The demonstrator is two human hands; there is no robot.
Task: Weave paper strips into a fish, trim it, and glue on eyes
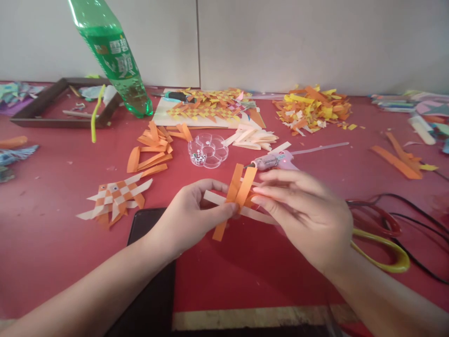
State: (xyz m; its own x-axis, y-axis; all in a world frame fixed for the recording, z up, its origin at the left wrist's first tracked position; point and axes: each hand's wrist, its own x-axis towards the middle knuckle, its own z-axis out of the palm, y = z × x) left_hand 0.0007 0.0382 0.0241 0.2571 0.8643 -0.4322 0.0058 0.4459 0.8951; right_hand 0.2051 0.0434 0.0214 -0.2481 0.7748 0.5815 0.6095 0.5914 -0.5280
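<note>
Between my hands, above the red table, are crossed orange and cream paper strips. My left hand pinches them where they cross, thumb on top. My right hand has its fingers closed at the right side of the strips; its fingertips hide part of them. A woven orange and cream paper fish with small round eyes lies to the left. Just beyond my hands sit a clear flower-shaped tray with googly eyes in one section and a pink glue gun.
Orange strips and cream strips lie in piles behind. Further back are a paper scrap heap, a tilted-looking green bottle and a dark frame. Scissors with a yellow handle and black cables lie right; a black phone-like slab lies near me.
</note>
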